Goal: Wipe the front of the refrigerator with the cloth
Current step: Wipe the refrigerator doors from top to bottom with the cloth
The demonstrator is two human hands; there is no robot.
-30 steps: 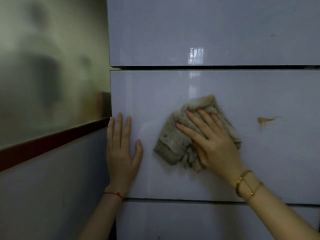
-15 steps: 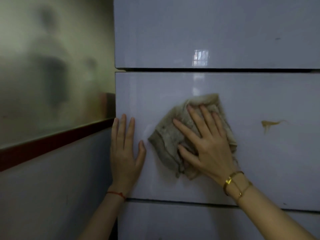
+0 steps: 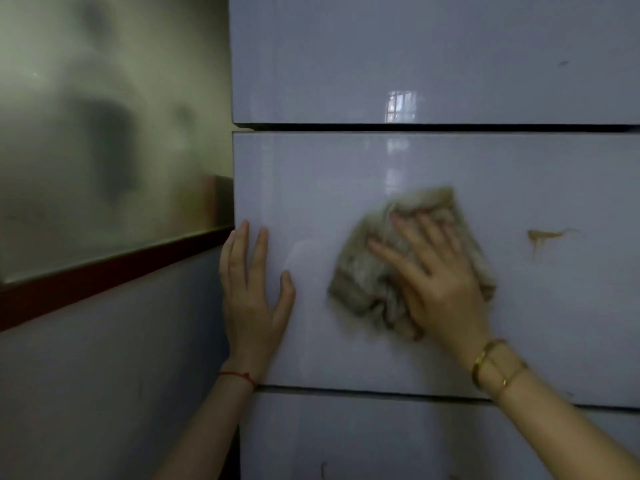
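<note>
The glossy white refrigerator front point(image 3: 433, 161) fills the view, split by dark gaps into an upper, a middle and a lower panel. My right hand point(image 3: 438, 282) presses a crumpled beige cloth point(image 3: 363, 278) flat against the middle panel, fingers spread over it. A brown smear point(image 3: 540, 237) marks that panel to the right of the cloth. My left hand point(image 3: 251, 292) rests flat on the panel's left edge, fingers apart and holding nothing.
A wall stands close on the left, with a frosted, stained pane point(image 3: 104, 133) above a dark red ledge point(image 3: 110, 268) and a grey surface below. Small marks dot the lower panel point(image 3: 381, 441) near the bottom edge.
My right hand has slid the cloth to the right across the middle panel, nearer the brown smear. My left hand has stayed at the panel's left edge.
</note>
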